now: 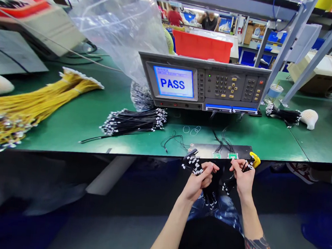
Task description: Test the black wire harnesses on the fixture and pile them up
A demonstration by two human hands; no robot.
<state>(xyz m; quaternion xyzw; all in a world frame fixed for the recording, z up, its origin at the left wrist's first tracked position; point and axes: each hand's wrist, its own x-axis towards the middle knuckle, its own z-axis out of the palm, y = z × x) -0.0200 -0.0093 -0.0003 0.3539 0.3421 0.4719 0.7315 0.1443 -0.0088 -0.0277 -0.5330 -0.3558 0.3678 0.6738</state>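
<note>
we hold left hand (pixel 202 179) and right hand (pixel 243 178) facing each other, fingers curled round white-tipped black cables (pixel 191 163), right of lower centre; a green workbench (pixel 138 145) crosses mid-frame, a red bin (pixel 202 46) upper centre.

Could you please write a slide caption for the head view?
Left hand and right hand grip black cables with white connectors before a tester displaying PASS on a green workbench.

Green tabletop (pixel 73 126). At nine o'clock, yellow cables (pixel 40 103) with white ends; nearer centre, a black bundle (pixel 135 122) tipped white. At twelve, a pale screen (pixel 174 83) with blue lettering on a grey tester (pixel 202 85). Red bin (pixel 201 46) towards one. Towards four, green circuit boards (pixel 233 156); towards five, black wires (pixel 192 161) with white connectors, and mottled blue jeans (pixel 228 211).
</note>
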